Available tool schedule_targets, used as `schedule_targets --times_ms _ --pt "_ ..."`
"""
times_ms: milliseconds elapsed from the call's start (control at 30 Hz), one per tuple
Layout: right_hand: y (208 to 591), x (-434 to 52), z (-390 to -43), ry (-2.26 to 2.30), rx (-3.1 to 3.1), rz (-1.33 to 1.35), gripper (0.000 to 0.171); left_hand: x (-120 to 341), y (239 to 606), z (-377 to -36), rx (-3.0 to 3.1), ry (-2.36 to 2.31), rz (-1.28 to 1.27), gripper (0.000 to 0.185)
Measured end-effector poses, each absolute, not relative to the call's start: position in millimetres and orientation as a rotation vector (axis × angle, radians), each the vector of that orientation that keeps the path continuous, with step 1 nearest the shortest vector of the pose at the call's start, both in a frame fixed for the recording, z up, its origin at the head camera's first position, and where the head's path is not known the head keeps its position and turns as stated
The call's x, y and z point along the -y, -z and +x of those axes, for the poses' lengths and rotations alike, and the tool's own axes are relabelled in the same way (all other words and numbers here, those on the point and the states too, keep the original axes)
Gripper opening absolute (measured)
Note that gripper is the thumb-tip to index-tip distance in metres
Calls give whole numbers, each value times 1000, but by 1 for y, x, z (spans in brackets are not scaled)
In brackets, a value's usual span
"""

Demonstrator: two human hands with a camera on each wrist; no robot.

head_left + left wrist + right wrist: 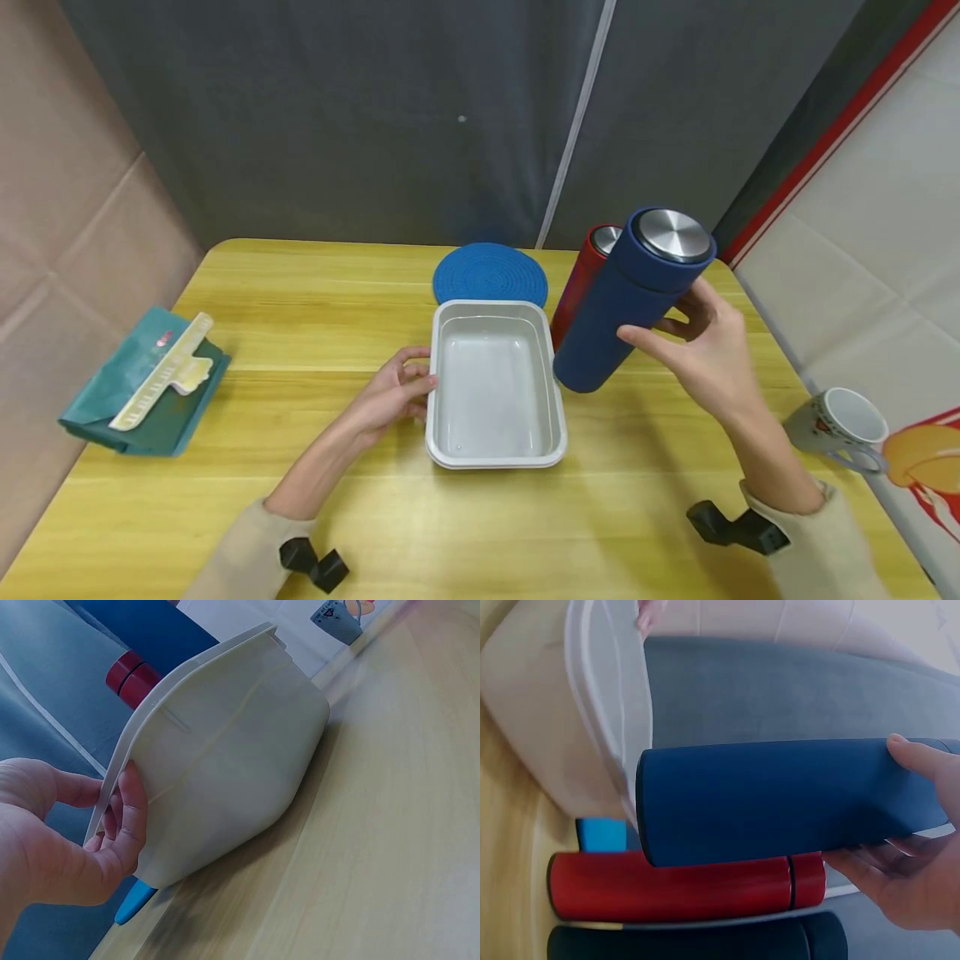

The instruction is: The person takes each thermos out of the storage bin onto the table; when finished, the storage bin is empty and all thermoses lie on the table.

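Note:
My right hand (701,354) grips a blue thermos flask (618,308) with a steel-topped lid. The flask is raised and leans, its base low beside the right rim of a white plastic basin (495,387). On the other side, my left hand (393,387) pinches the basin's rim between thumb and fingers. Nothing lies in the basin. Behind the blue flask stands a red flask (577,287), partly hidden in the head view. The right wrist view also shows a dark flask (682,941) beside the red one.
A round blue mat (491,271) lies at the table's back, beyond the basin. To the left is a green pouch (202,396) with a cream clip (161,379) across it. A patterned mug (821,421) stands at the right edge. Grey curtain (337,125) closes off the back.

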State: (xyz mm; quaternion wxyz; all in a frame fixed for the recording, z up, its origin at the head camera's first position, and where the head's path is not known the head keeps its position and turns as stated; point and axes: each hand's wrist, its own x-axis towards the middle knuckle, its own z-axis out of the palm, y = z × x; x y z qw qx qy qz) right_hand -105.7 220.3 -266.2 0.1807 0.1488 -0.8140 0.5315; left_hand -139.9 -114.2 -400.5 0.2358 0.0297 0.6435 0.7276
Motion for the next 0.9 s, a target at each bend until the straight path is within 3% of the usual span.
schedule_targets --times_ms 900 --pt "310 -293 -99 -1537 2332 97 64 114 402 -140 -1760 -1993 74 51"
